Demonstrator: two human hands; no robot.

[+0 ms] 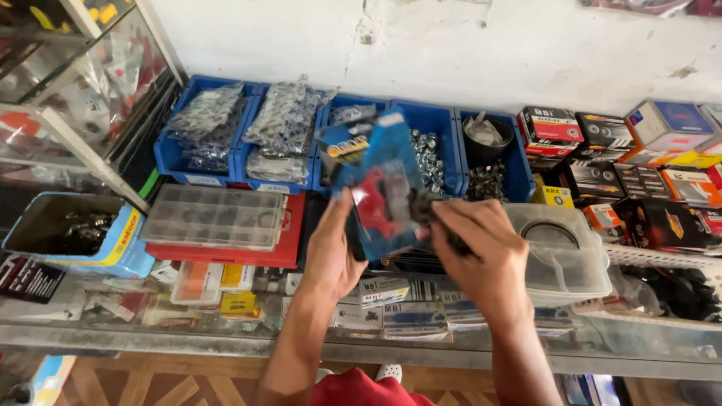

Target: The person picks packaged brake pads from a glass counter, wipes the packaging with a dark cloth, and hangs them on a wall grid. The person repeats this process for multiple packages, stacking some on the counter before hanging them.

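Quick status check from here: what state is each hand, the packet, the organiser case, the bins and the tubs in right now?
Left hand: gripping blue plastic packet.
Right hand: closed on small dark part.
Blue plastic packet: held up, blurred.
Clear compartment case: lid shut, on red case.
Blue storage bins: open, filled.
Clear lidded tub: closed.
Light blue tub: open.

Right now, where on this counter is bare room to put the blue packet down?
Little room. The clearest patch is the glass counter's front edge, below the red case. The flat lid of the clear organizer box is also bare. The blue bins, stacked small boxes and clear tub are crowded.
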